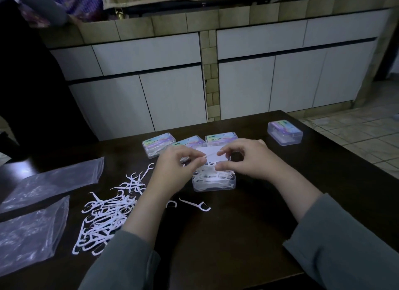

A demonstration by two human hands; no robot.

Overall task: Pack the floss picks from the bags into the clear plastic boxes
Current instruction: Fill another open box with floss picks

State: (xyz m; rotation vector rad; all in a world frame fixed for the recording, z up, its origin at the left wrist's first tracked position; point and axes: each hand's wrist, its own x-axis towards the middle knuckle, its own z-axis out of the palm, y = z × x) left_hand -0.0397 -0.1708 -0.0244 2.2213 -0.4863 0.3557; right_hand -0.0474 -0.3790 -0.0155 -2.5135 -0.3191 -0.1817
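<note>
An open clear plastic box (213, 185) with white floss picks in it sits mid-table, its white-lined lid (212, 154) raised behind it. Just above the box, my left hand (174, 171) and my right hand (246, 158) pinch the two ends of one white floss pick (210, 156). A heap of loose floss picks (105, 216) lies on the table to the left. A single pick (195, 204) lies in front of the box. Two clear plastic bags (54, 181) (28, 231) lie flat at the far left.
Three closed boxes with coloured labels (157, 144) (187, 142) (220, 136) stand in a row behind my hands. A fourth closed box (285, 132) sits at the back right. The dark table (237, 235) ends on the right at a tiled floor. White cabinets stand behind.
</note>
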